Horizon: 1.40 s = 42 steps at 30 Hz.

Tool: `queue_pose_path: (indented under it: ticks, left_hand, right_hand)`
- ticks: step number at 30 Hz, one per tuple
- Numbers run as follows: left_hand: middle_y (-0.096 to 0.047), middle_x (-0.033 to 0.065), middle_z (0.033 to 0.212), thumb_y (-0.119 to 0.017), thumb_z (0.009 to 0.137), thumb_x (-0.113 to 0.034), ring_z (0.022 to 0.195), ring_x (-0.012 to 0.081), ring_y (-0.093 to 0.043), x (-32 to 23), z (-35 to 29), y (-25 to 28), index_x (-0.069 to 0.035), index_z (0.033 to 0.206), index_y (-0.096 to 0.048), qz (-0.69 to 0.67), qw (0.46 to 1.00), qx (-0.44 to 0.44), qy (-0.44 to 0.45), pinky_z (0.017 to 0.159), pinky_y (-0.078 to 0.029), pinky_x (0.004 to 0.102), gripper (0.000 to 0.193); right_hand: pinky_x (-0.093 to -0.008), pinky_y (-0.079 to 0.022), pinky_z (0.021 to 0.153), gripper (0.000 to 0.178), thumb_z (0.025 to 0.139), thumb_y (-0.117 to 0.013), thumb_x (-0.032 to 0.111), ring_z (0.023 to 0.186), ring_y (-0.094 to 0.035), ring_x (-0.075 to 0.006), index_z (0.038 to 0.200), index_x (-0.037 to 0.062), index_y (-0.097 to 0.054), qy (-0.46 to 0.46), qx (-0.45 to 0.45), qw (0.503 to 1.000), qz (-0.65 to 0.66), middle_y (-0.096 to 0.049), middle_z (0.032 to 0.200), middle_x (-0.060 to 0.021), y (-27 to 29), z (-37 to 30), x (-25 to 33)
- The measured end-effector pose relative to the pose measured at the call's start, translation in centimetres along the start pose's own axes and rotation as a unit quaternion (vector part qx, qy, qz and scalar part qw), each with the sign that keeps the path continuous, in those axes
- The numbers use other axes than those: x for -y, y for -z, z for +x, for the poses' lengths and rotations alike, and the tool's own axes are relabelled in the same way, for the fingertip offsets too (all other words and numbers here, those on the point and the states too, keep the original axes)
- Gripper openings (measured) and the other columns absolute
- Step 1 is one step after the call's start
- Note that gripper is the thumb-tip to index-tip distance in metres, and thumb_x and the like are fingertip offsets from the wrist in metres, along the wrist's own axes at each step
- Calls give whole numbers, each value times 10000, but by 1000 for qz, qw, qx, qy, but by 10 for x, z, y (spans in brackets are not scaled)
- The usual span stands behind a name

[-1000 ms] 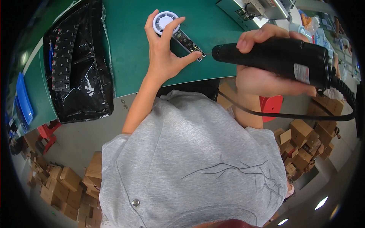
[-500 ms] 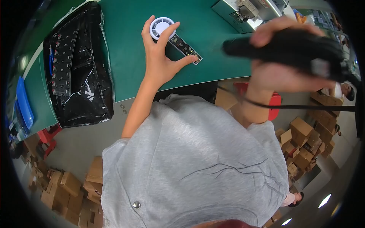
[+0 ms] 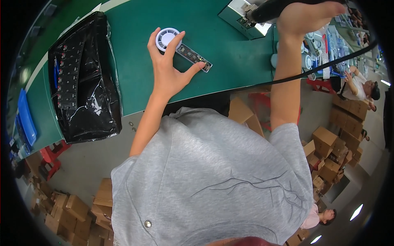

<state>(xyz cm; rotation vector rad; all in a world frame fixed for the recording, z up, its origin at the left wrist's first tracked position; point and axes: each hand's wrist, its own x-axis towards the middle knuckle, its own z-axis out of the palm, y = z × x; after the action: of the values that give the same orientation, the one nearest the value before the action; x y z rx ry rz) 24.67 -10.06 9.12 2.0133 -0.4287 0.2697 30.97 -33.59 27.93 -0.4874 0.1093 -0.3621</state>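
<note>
My left hand (image 3: 167,76) grips a small white handheld fan (image 3: 167,39) on the green table. Thumb and fingers span it from the round head to the handle's end. The handle lies open, showing a dark circuit board (image 3: 189,55). My right hand (image 3: 301,21) is wrapped round a black corded electric screwdriver (image 3: 271,10) at the far right. The screwdriver's front end is at the fitting on top of a light metal box (image 3: 239,17); its tip is hard to make out. A black cable (image 3: 324,66) passes across my right forearm.
On the left, a black plastic bag (image 3: 96,98) bears a row of dark circuit boards (image 3: 70,76). A blue tray (image 3: 26,117) lies beyond it. Tools and parts crowd the table's right end. Cardboard boxes (image 3: 326,139) and red stools (image 3: 53,156) stand on the floor; other people sit at right.
My right hand has carried the screwdriver away from me to the metal box. My left hand and the fan have shifted slightly left and nearer in the picture, the grip unchanged.
</note>
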Motion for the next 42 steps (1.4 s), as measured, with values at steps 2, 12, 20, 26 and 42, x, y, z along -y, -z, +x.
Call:
queue_pose_path:
  ticks: [2, 12, 20, 26, 42]
  left_hand:
    - [-254, 273, 1601, -1010, 677, -275, 1403, 455, -457, 0, 0, 1, -186, 1437, -660, -10, 1000, 1, -1, 1136, -475, 521, 841]
    - [-277, 292, 1590, -995, 656, -227, 1453, 493, -381, 5, -3, -3, -197, 1429, -669, -41, 999, -8, -5, 1143, -450, 552, 840]
    - [-277, 296, 1593, -993, 662, -231, 1443, 488, -394, 6, -3, -2, -200, 1427, -672, -36, 999, -8, -13, 1146, -447, 549, 830]
    - [-262, 293, 1604, -993, 661, -229, 1436, 482, -404, 7, -4, -3, -205, 1428, -671, -39, 999, -10, -14, 1143, -450, 544, 832]
    - [-261, 287, 1604, -998, 659, -231, 1424, 482, -415, 7, -4, -3, -211, 1429, -669, -44, 999, -7, -11, 1134, -462, 538, 838]
  right_hand:
    - [-297, -520, 549, 784, 1065, -191, 757, 587, -620, -189, 1085, 68, -566, 143, 120, 949, -253, -671, 804, -116, 16, 0, -13]
    - [-418, -600, 587, 979, 951, -240, 933, 655, -696, -317, 1387, 102, -519, 208, 256, 908, -258, -715, 1047, -288, 54, -101, -36]
    - [-367, -598, 563, 1094, 901, -273, 975, 600, -682, -298, 1371, 9, -481, 229, 219, 929, -190, -719, 997, -327, 53, -100, -65]
    - [-348, -592, 544, 1146, 874, -271, 1000, 587, -677, -278, 1352, -21, -476, 231, 219, 931, -177, -723, 975, -318, 55, -97, -70]
    - [-356, -592, 549, 1135, 911, -270, 966, 611, -688, -297, 1387, -46, -462, 236, 241, 928, -159, -707, 995, -354, 60, -94, -72]
